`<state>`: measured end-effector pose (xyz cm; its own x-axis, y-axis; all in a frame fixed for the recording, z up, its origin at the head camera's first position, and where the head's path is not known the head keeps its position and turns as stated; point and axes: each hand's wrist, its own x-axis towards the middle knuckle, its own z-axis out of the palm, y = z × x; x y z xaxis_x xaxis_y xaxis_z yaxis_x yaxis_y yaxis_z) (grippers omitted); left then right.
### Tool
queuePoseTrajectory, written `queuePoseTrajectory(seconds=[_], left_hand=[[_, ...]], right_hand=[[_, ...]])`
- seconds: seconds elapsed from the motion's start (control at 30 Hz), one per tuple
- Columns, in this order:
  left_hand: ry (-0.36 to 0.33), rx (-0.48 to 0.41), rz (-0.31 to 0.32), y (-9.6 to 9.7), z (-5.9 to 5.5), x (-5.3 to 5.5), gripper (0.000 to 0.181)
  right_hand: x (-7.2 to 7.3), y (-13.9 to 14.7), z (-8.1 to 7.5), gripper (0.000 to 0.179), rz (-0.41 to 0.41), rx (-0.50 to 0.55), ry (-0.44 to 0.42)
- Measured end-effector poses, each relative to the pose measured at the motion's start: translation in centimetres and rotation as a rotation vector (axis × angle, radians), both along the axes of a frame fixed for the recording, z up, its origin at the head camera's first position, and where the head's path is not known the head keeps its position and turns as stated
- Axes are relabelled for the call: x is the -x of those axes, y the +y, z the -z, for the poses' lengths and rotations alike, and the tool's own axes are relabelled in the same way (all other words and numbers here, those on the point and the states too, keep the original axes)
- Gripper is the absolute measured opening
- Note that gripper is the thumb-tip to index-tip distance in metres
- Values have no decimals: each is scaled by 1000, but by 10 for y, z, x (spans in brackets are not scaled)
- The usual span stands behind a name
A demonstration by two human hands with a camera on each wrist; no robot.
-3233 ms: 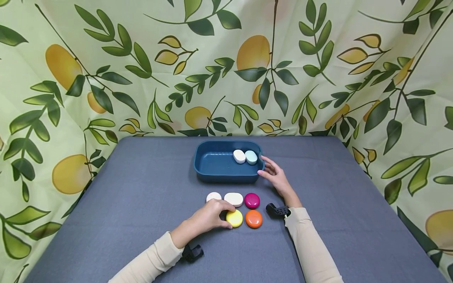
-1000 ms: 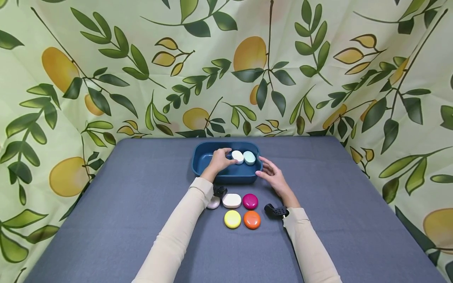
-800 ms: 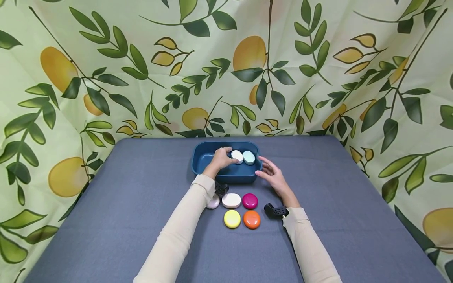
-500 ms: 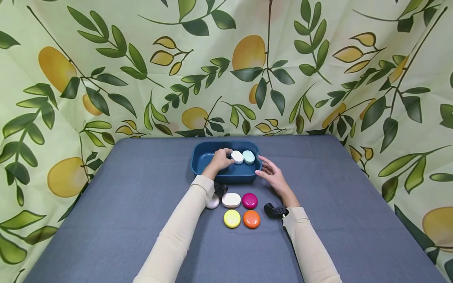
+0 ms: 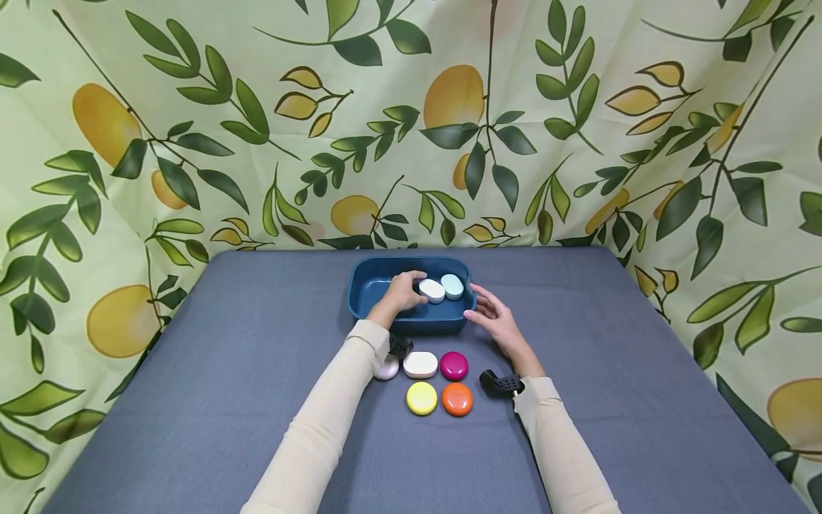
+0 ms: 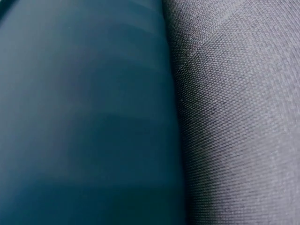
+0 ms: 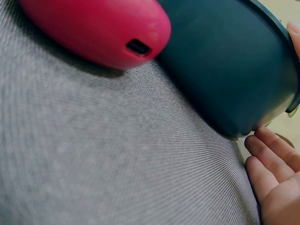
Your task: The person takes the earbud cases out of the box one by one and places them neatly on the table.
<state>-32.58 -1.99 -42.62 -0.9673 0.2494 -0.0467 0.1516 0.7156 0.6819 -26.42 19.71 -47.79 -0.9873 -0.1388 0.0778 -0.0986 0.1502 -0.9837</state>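
In the head view my left hand (image 5: 401, 291) reaches into a dark blue tray (image 5: 411, 326) and pinches a white oval case (image 5: 432, 290) between thumb and fingers. This case lies slantwise, its end close beside a pale blue oval case (image 5: 452, 286). My right hand (image 5: 494, 320) rests against the tray's right end with its fingers fairly straight. Seen from the right wrist, the fingertips (image 7: 260, 133) meet the tray's outer wall (image 7: 220, 61) near its base. The left wrist view holds only the tray's wall (image 6: 89, 112) and the cloth.
In front of the tray sit a magenta round case (image 5: 454, 365), a white oblong one (image 5: 420, 365), a yellow one (image 5: 422, 398) and an orange one (image 5: 457, 399). A pale pink one (image 5: 388, 368) is partly hidden by my left wrist. The magenta case (image 7: 103, 33) has a small rectangular slot.
My left hand went from the yellow case on the table into the tray. In the last half second the white oval case turned from upright to slanted. The right hand stayed at the tray.
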Motion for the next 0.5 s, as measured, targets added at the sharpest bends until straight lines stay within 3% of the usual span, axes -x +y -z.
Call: queuePoseTrajectory(seconds=[0.13,0.33,0.5], left_hand=[[28,3,46,1,5,3,53],[68,-9,32,0,7,5,44],[30,-8,17,-1,4,3,45]], right_hand=[[-1,0,-1,62,-4,14,3],[-2,-1,-3,62,-4,16,8],[-2,-1,-3,62,-8,17,9]])
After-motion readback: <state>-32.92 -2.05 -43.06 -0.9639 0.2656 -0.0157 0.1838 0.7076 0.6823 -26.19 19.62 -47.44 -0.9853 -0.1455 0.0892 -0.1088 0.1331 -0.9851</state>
